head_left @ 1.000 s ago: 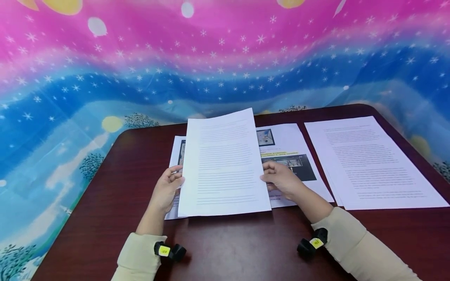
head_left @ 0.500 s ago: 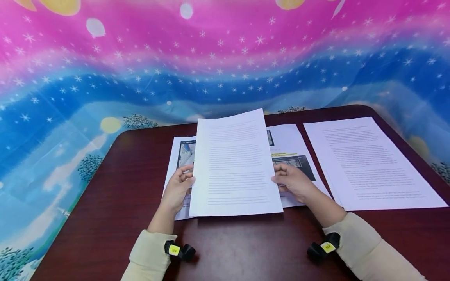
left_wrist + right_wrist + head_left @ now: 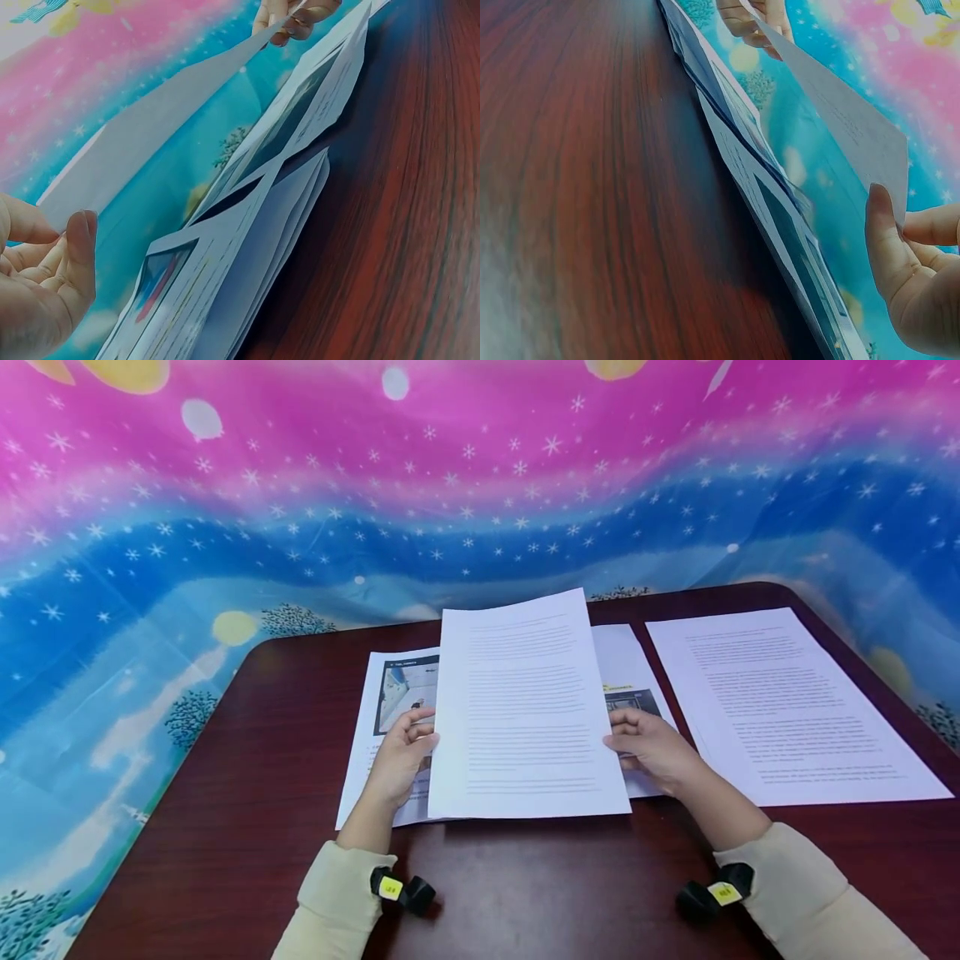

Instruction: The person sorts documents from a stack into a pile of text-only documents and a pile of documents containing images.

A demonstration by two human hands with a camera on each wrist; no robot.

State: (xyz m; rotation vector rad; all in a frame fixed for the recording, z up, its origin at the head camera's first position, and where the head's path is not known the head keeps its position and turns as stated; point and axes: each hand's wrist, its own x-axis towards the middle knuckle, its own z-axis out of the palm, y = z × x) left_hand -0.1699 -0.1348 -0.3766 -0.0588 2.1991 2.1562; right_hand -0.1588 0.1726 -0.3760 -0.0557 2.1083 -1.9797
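Observation:
A printed sheet of paper (image 3: 528, 710) is held up between both hands, above other pages on the table. My left hand (image 3: 401, 760) pinches its left edge between thumb and fingers. On the opposite edge, my right hand (image 3: 656, 752) pinches it the same way. Both wrist views show the raised paper (image 3: 150, 142) apart from the pages below. Underneath lie printed pages with pictures (image 3: 405, 693), partly hidden by the held sheet; in the left wrist view these pages (image 3: 240, 255) look loosely stacked, with edges lifting.
More text pages (image 3: 795, 710) lie on the right of the dark red-brown wooden table (image 3: 225, 827). A pink and blue patterned cloth (image 3: 450, 485) hangs behind the table. Each sleeve bears a black wrist camera with a yellow label (image 3: 390, 887).
Both hands have carried the held sheet to the right. More of the picture page on the left now shows, and less of the one on the right.

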